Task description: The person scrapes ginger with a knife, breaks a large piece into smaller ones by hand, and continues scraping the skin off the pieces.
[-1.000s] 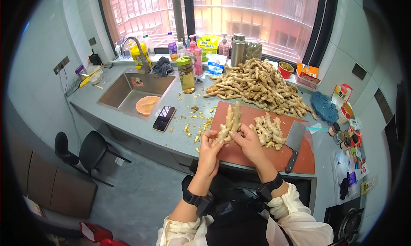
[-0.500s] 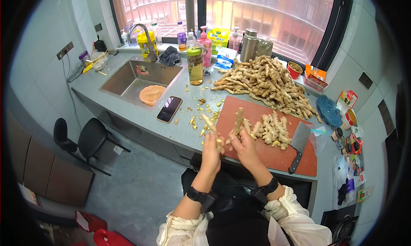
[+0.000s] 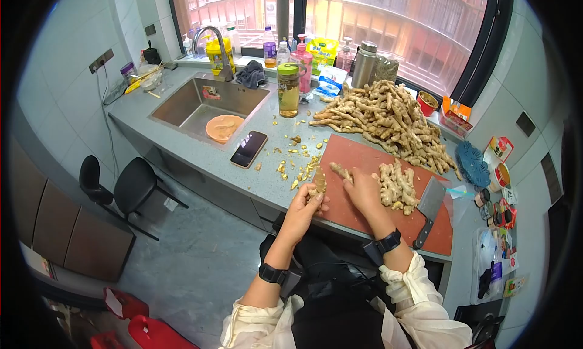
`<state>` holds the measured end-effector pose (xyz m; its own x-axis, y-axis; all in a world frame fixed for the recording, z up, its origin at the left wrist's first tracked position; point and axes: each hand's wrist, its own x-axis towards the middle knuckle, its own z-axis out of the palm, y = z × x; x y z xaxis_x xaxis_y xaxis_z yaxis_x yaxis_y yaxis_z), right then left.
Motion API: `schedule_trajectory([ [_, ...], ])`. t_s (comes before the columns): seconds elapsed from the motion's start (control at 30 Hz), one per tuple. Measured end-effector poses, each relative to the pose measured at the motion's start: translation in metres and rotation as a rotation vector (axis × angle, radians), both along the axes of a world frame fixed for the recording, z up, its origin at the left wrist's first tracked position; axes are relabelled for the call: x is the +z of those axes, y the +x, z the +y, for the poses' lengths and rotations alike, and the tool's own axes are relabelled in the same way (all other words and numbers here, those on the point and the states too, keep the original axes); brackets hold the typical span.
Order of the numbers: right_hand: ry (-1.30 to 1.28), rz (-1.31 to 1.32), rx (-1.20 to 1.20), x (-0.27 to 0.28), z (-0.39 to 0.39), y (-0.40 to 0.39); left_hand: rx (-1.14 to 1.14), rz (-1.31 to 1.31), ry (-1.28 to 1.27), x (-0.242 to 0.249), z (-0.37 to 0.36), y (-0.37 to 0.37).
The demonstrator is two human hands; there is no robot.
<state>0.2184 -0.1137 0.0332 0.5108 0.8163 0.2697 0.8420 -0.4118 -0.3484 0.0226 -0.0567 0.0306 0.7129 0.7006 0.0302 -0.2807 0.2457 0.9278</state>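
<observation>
My left hand (image 3: 302, 210) is closed around a piece of ginger root (image 3: 319, 180), which points upward just off the front left of the red-brown cutting board (image 3: 355, 210). Over the board, my right hand (image 3: 366, 194) has its back turned up, its fingers closed on another ginger piece (image 3: 340, 170) that sticks out to the upper left. Its fingertips are partly hidden. Right of that hand lies a small group of ginger pieces (image 3: 398, 185). A cleaver (image 3: 432, 198) with a black handle rests at the board's right side.
A big heap of ginger (image 3: 388, 118) sits behind the board. Yellowish scraps (image 3: 294, 167), a phone (image 3: 249, 149) and a green-lidded bottle (image 3: 288, 91) are to the left. Beyond is a sink (image 3: 182, 109) with an orange bowl (image 3: 223, 128). Jars and packets line the right side.
My right hand has moved away from my left, rightward toward the group on the board, its ginger piece tipping from upright to slanted. My left hand's ginger now stands more upright. The view shifted slightly.
</observation>
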Motion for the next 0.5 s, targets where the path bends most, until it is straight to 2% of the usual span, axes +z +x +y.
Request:
schedule_trajectory([
  [0.13,-0.132,-0.059,-0.029,0.009,-0.001,-0.009,0.065,-0.029,0.114,-0.006,-0.001,-0.001],
  [0.17,-0.132,-0.057,-0.030,0.010,-0.004,-0.009,0.105,0.021,0.227,-0.006,0.000,-0.002],
  [0.2,-0.035,-0.045,-0.015,0.011,-0.010,-0.008,0.146,0.070,0.340,-0.006,0.000,-0.003],
  [0.23,0.061,-0.033,-0.001,0.012,-0.016,-0.007,0.143,0.072,0.340,-0.006,0.000,-0.002],
  [0.33,0.175,0.060,-0.075,0.021,-0.049,0.008,0.249,0.151,0.438,0.001,-0.004,-0.002],
  [0.4,0.246,-0.013,-0.121,0.021,-0.084,0.027,0.343,0.196,0.585,0.007,-0.004,-0.003],
  [0.5,0.159,-0.029,-0.313,0.027,-0.144,0.048,0.359,0.206,0.587,0.006,-0.003,-0.002],
])
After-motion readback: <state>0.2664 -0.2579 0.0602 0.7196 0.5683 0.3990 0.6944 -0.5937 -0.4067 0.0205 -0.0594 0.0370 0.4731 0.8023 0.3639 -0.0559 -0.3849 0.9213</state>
